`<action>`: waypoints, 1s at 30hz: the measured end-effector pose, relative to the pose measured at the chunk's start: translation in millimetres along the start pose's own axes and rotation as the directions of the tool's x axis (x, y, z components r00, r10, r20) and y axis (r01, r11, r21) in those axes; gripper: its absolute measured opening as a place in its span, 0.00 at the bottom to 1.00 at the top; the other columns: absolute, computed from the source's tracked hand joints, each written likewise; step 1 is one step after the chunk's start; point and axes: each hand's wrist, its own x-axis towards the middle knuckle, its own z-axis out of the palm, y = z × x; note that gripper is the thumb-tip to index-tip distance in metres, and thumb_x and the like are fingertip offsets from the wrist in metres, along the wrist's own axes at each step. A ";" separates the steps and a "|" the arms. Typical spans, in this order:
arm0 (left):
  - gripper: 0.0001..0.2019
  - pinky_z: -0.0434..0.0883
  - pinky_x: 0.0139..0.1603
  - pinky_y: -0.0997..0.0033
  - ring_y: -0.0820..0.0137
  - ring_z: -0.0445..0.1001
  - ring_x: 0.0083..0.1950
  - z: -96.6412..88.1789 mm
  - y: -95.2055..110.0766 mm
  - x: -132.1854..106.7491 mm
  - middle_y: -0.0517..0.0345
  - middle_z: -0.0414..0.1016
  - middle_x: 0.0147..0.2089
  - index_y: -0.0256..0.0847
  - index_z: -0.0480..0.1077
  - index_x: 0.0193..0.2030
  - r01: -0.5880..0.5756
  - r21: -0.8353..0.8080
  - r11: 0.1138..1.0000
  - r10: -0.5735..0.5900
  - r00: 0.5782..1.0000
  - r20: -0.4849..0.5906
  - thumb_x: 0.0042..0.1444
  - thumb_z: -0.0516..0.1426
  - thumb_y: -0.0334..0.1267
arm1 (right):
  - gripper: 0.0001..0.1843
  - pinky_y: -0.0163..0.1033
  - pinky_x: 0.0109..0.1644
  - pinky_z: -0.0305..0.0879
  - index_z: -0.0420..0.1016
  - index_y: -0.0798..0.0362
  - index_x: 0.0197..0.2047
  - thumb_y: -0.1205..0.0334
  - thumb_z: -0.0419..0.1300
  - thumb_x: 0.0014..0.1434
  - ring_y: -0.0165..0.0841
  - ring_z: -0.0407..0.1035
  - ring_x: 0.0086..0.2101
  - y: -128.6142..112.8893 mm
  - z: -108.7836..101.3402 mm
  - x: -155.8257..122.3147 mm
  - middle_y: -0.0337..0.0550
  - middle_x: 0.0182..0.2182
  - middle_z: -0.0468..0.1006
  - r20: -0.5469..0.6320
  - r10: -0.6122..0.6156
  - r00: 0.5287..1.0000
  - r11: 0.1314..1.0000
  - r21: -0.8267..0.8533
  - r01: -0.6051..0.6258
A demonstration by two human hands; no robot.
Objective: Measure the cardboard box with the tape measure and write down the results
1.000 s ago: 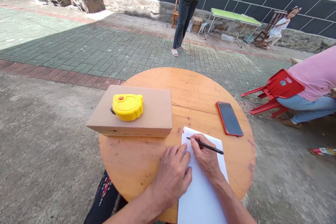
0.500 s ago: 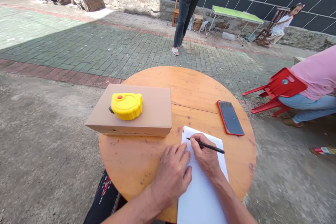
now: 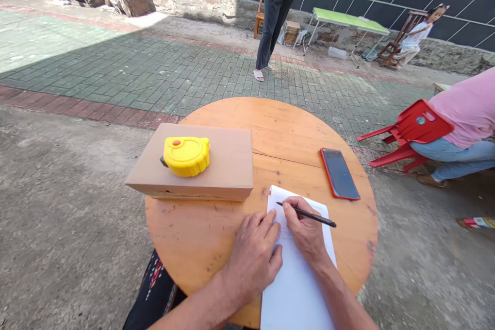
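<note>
A black pen is pinched in my right hand, its tip at the upper part of a white sheet of paper. Faint writing shows near the top of the sheet. My left hand lies flat, fingers a little spread, across the paper's left edge and the table. To its upper left, a yellow tape measure with a red button rests on a closed cardboard box. A phone in a red case lies beyond the paper on the right.
Everything stands on a round wooden table. At the right, a person in pink sits on a red plastic chair. Another person stands on the paving ahead. A green folding table and a seated person are by the wall.
My right hand and the pen have shifted slightly to the right along the paper. My left hand, the box, the tape measure and the phone stay where they were.
</note>
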 end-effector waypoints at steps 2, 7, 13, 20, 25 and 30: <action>0.14 0.66 0.53 0.52 0.56 0.63 0.54 -0.4 0.3 0.2 0.50 0.67 0.61 0.40 0.69 0.47 0.000 -0.003 1.000 0.000 1.000 -0.008 0.53 0.55 0.31 | 0.09 0.33 0.26 0.59 0.70 0.51 0.30 0.59 0.54 0.61 0.29 0.62 0.23 1.0 -0.1 -0.3 0.35 0.23 0.70 -0.016 0.005 1.000 1.000 -0.003 -0.005; 0.12 0.66 0.53 0.52 0.57 0.63 0.55 -2.8 0.9 1.4 0.52 0.67 0.61 0.40 0.68 0.47 0.018 -0.011 1.000 -0.018 1.000 0.004 0.54 0.55 0.31 | 0.09 0.33 0.26 0.58 0.70 0.51 0.30 0.60 0.55 0.61 0.28 0.62 0.23 2.5 -0.4 -0.9 0.35 0.23 0.70 -0.024 -0.018 1.000 1.000 -0.015 0.018; 0.09 0.67 0.51 0.52 0.57 0.64 0.53 -1.5 -0.5 2.8 0.53 0.67 0.61 0.40 0.68 0.45 0.016 0.003 1.000 -0.016 1.000 0.004 0.58 0.54 0.31 | 0.09 0.33 0.26 0.58 0.71 0.52 0.30 0.61 0.55 0.61 0.28 0.61 0.23 1.6 0.0 -0.6 0.34 0.23 0.70 -0.021 -0.038 0.999 0.999 -0.035 0.037; 0.09 0.67 0.52 0.53 0.58 0.64 0.54 -1.7 0.4 2.3 0.53 0.67 0.61 0.40 0.69 0.46 0.015 0.002 1.000 -0.015 1.000 -0.004 0.58 0.55 0.31 | 0.09 0.33 0.28 0.60 0.71 0.52 0.30 0.61 0.55 0.61 0.28 0.63 0.24 1.6 1.0 0.9 0.35 0.24 0.71 -0.016 -0.044 0.999 0.998 -0.043 0.043; 0.09 0.67 0.52 0.53 0.58 0.64 0.53 -2.2 -0.1 2.6 0.53 0.68 0.61 0.39 0.69 0.45 0.013 0.004 1.000 -0.013 1.000 -0.001 0.57 0.55 0.31 | 0.09 0.33 0.30 0.61 0.71 0.52 0.30 0.61 0.55 0.61 0.28 0.64 0.25 1.2 0.6 0.1 0.35 0.24 0.71 -0.003 -0.053 0.999 0.998 -0.035 0.053; 0.09 0.67 0.52 0.53 0.58 0.64 0.53 -1.4 -0.7 3.2 0.53 0.68 0.60 0.39 0.69 0.45 0.012 -0.001 1.000 -0.012 1.000 -0.009 0.57 0.56 0.31 | 0.09 0.33 0.29 0.61 0.71 0.52 0.30 0.61 0.55 0.61 0.28 0.63 0.24 2.2 0.3 -0.2 0.34 0.24 0.71 0.008 -0.034 0.999 0.999 -0.021 0.034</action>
